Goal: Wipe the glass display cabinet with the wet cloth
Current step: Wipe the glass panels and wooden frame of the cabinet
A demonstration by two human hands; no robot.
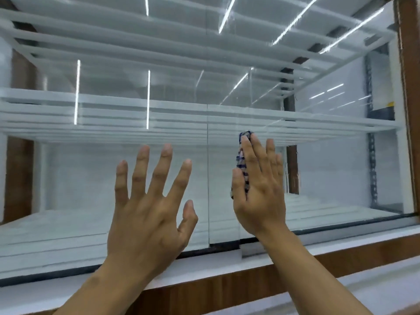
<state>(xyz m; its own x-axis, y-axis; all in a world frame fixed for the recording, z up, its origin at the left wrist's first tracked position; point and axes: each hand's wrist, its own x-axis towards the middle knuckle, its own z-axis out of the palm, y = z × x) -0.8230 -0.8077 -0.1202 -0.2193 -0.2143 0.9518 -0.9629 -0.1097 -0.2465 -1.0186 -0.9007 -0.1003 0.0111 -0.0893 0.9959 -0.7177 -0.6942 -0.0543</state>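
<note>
Left hand [148, 201] spread before glass display cabinet [68, 178], right hand [259, 189] flat, straight-fingered over checked cloth [241, 160], cloth mostly hidden.

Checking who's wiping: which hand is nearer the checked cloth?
Right. The right hand presses the cloth against the glass; the left hand is apart, to its left.

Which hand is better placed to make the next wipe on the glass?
Right. The right hand presses the cloth against the glass with straight fingers; the left hand is spread and holds nothing.
</note>
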